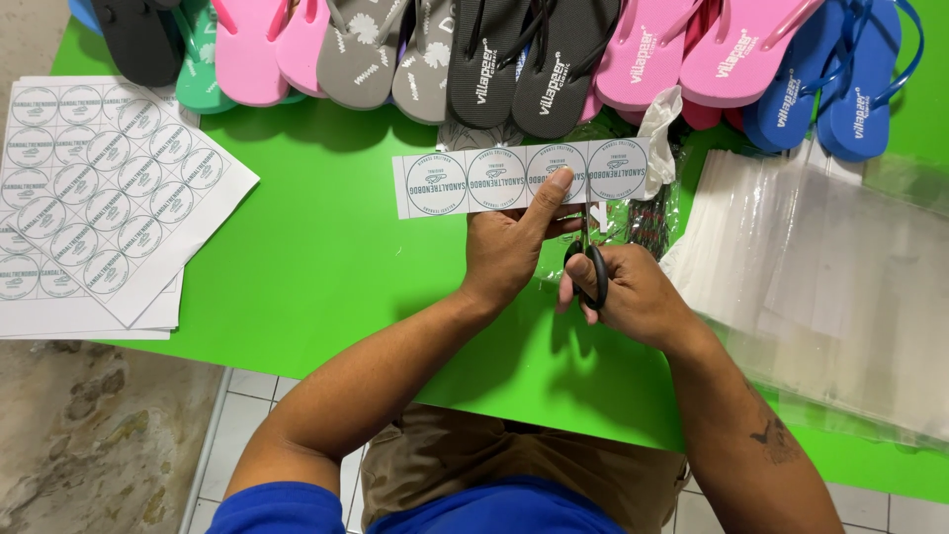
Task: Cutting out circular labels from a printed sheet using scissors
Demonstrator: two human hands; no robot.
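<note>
— Left hand (512,247)?
— Pinching the paper strip of round labels (494,179) between thumb on top and fingers beneath, held above the green table (326,257), toward its far edge, just in front of the row of flip-flops (514,54).
— Right hand (628,292)?
— Curled through the black scissor handles (591,272), blades pointing up at the strip's lower edge between the third and fourth circles (tips barely visible).
— Feel of the strip?
— Probably light, thin, floppy; likely to sag at the free left end. Best gripped close beside the cut line, as now.
— Elsewhere?
— Uncut label sheets (94,188) stacked at the left edge, overhanging; clear plastic bags (840,267) piled toward the right edge.
</note>
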